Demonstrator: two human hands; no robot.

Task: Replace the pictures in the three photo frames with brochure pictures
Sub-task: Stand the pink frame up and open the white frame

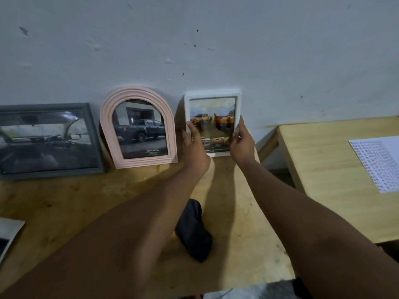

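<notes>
Both hands, left hand (195, 145) and right hand (241, 143), grip the white frame (212, 94) by its side edges against the wall (194, 39). Beside it, the pink arched frame (138, 93) reads "TOYOTA"; bare worktop (226, 190) lies before it.

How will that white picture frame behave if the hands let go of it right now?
The white frame stands nearly upright against the wall, so it may tip forward. It looks rigid and probably light, since the left hand and right hand steady it by its edges.

Table (237, 223): pale wood, matt. Frames: grey (95, 137), ridged pink (108, 126), smooth white (212, 94); glossy fronts. Wall (194, 39): rough paint.
</notes>
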